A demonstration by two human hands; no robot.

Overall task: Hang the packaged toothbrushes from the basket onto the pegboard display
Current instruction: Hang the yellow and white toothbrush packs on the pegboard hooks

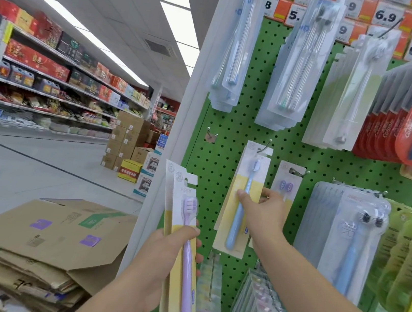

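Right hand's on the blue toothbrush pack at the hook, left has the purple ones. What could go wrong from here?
1. The blue toothbrush pack hangs tilted on its hook; letting go early could let it slide off.
2. The left hand grips the purple toothbrush packs near the middle only; one could slip out.
3. The right hand crowds the neighbouring purple-headed pack and might knock it.

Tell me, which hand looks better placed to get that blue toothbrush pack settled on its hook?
The right hand: it already pinches the blue toothbrush pack at the hook on the green pegboard. The left hand is busy gripping the purple toothbrush packs lower down.
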